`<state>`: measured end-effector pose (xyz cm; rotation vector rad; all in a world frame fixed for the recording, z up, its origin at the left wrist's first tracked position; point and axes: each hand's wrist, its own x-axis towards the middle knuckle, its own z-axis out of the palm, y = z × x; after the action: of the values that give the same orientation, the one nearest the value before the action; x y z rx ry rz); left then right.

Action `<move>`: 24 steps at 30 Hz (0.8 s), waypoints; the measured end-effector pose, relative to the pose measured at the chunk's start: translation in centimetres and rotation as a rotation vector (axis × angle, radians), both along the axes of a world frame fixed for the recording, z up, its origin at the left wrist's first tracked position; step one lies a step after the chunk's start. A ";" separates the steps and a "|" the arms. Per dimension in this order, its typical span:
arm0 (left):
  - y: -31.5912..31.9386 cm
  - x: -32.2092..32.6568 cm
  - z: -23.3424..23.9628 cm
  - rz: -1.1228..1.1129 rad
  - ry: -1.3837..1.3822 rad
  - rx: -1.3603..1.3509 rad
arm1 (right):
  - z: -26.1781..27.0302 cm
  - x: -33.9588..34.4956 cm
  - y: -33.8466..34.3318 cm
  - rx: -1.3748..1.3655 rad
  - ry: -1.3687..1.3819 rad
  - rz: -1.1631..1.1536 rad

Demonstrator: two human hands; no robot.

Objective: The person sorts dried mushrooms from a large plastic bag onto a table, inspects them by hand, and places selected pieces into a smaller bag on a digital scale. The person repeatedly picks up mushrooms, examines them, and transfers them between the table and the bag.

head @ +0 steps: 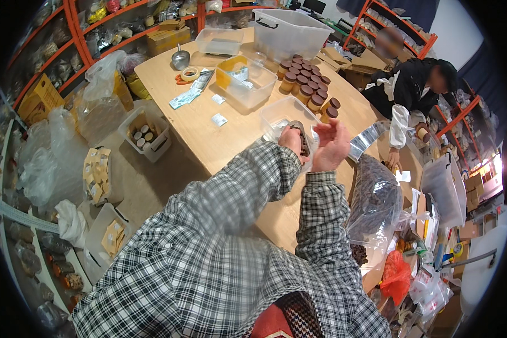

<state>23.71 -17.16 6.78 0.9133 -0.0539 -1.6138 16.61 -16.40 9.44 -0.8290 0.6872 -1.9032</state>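
Observation:
My left hand (292, 142) grips a small container of dark brown pieces (305, 145) over the near edge of a clear plastic bin (288, 107). Just right of it, my right hand (332, 143) is raised with its fingers apart and nothing seen in it. Beyond the bin stand several jars with brown lids (303, 78) in a tight group. A large clear bag of dark dried pieces (374, 190) lies right of my right sleeve, near a strip of labels (367, 139).
A yellow-stained plastic bin (247, 84), a metal scoop (181, 58), orange scissors (182, 80) and a tape roll (190, 74) stand on the wooden table (164, 76). A co-worker (418, 84) handles a jar at the right. Bins and bags lie on the floor at left.

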 end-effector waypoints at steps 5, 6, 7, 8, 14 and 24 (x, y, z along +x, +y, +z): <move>-0.9 1.5 -0.1 -0.097 0.002 -0.125 | -0.7 -4.5 0.6 0.084 0.301 -0.064; -1.2 1.9 0.4 -0.158 0.041 -0.091 | -1.2 -5.3 1.1 0.115 0.404 -0.068; -1.5 2.6 1.0 -0.217 0.077 -0.053 | -2.0 -5.8 1.4 0.149 0.503 -0.065; -1.4 3.3 1.5 -0.251 0.118 -0.053 | -3.0 -6.2 2.0 0.185 0.563 -0.049; 3.2 8.3 6.4 -0.364 0.219 -0.188 | -10.7 -9.0 5.3 0.385 0.832 0.053; 12.1 18.8 0.3 -0.144 -0.032 -0.145 | -25.9 0.8 6.8 0.457 1.748 0.242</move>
<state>42.50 -5.03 7.13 0.8386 -0.2607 -1.7044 17.36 -9.63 -16.44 -2.0220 1.7647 -0.3182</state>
